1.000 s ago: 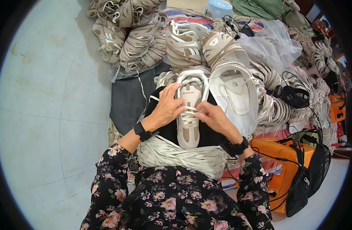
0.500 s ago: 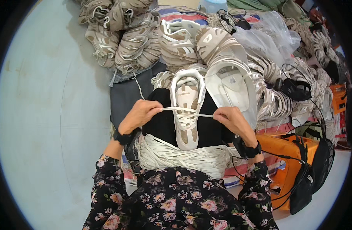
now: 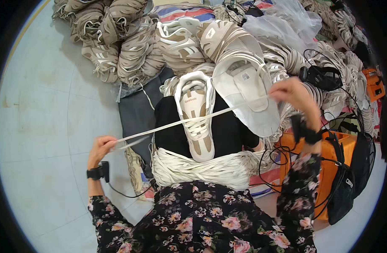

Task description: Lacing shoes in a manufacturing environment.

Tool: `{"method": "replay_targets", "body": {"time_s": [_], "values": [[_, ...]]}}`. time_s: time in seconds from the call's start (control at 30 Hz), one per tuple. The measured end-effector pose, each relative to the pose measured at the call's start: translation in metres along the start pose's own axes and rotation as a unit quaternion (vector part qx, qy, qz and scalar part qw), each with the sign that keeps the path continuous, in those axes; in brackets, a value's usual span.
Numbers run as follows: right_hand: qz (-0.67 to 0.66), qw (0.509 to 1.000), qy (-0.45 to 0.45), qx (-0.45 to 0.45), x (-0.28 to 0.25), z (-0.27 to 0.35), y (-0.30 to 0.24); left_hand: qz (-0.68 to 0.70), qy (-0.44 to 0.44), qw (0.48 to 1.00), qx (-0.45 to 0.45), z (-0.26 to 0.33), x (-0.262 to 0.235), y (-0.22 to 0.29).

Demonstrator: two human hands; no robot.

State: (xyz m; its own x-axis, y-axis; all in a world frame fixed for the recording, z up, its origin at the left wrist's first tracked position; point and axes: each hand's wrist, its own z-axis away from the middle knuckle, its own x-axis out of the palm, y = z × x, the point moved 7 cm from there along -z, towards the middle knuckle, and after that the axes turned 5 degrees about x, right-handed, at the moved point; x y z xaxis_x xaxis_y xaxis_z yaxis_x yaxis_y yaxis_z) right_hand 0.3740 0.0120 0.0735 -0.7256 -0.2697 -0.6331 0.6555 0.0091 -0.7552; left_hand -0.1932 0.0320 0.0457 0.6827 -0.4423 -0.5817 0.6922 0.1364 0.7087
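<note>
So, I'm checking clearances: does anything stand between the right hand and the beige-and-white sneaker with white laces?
Yes: a white oval shoe piece lies right of the sneaker, beneath the line from the right hand, with a flat white lace stretched over it. Nothing else visible bars the way.

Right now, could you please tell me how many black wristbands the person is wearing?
2: the left band behind the left hand, and the right band behind the right hand. The sleeves could hide more.
</note>
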Motion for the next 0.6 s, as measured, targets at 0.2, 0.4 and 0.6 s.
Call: {"method": "replay_targets", "body": {"time_s": [0.2,0.4,0.6], "values": [[0.199,0.973,-0.066,0.102,-0.113,-0.013,0.038,-0.14,0.122,0.981,-0.058,0.076,-0.094,-0.007],[0.347,0.924,0.118,0.108,-0.24,0.075,0.096,-0.187,0.235,0.951,-0.078,0.157,-0.158,-0.076],[0.546,0.731,0.403,0.068,-0.287,0.172,0.108,-0.311,0.373,0.874,-0.003,0.204,-0.172,-0.095]]}}
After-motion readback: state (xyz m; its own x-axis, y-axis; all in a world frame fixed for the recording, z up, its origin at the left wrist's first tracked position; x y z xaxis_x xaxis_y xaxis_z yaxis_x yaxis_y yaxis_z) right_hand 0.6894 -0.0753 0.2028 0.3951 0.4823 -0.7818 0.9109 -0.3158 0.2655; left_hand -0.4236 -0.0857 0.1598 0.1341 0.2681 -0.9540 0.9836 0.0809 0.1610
